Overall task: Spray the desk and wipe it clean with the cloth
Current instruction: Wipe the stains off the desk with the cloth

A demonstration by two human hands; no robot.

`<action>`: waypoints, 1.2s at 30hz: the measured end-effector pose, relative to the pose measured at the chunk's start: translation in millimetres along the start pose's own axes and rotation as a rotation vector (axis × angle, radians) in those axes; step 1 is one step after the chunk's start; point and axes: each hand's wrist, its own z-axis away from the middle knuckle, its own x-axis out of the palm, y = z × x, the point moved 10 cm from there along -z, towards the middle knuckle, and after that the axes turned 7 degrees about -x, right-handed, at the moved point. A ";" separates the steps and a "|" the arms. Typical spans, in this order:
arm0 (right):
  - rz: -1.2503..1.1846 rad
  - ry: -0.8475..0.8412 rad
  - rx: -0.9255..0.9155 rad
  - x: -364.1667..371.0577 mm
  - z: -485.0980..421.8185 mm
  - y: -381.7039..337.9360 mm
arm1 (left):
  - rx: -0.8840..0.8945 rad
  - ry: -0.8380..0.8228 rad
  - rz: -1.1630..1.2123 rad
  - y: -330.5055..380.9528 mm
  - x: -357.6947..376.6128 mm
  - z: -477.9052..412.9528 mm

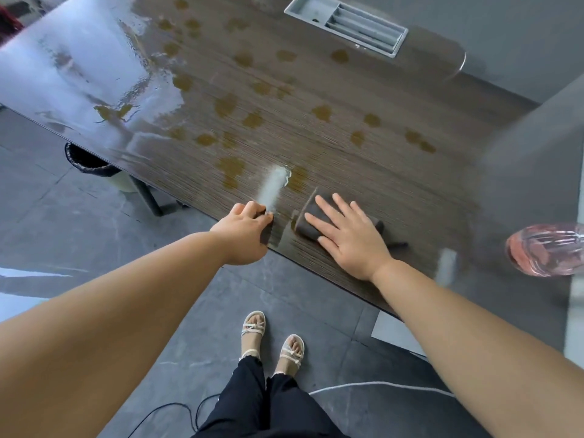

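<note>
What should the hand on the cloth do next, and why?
Probably push the cloth forward across the desk toward the nearest yellow-brown spot. The right hand lies flat on the cloth, and many more spots beyond it look unwiped.

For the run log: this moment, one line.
left hand grips desk edge | right hand flat on cloth | brown stains unwiped

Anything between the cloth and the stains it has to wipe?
Nothing visible. The right hand presses the cloth flat on the desk; the nearest stain lies just ahead over bare wood. The left hand grips the desk edge, off to the side.
</note>
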 end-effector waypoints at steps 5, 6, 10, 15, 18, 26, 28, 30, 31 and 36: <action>-0.012 0.098 0.581 -12.3 14.1 79.9 | -0.001 0.001 -0.005 -0.8 0.3 -1.7; -0.021 0.116 0.703 -12.5 12.0 77.0 | -0.001 0.001 -0.005 -1.0 1.0 -1.6; 0.002 0.115 0.290 -6.0 -16.3 -3.1 | 0.007 0.013 0.012 -3.1 -1.6 -1.1; 0.074 0.055 -0.051 -0.7 15.6 12.9 | 0.021 0.008 0.012 -3.9 -0.6 -2.3; -0.020 0.142 0.551 -12.6 19.6 63.0 | 0.016 0.011 0.013 -3.7 0.7 -2.7; 0.042 0.031 -0.057 4.8 -0.9 -13.9 | 0.016 -0.003 0.013 -4.4 -1.8 -4.2; 0.051 0.063 0.078 -3.6 7.6 20.7 | 0.017 -0.003 0.011 -3.2 -2.2 -3.6; -0.003 0.112 0.467 -10.8 14.0 60.5 | 0.014 -0.002 0.007 -1.6 -1.7 -3.3; -0.038 0.140 0.662 -10.7 16.2 67.7 | 0.013 -0.004 0.001 -1.2 -0.9 -3.0; -0.019 0.110 0.306 -5.0 -16.8 -4.1 | 0.016 0.000 -0.004 -3.0 -3.9 -6.1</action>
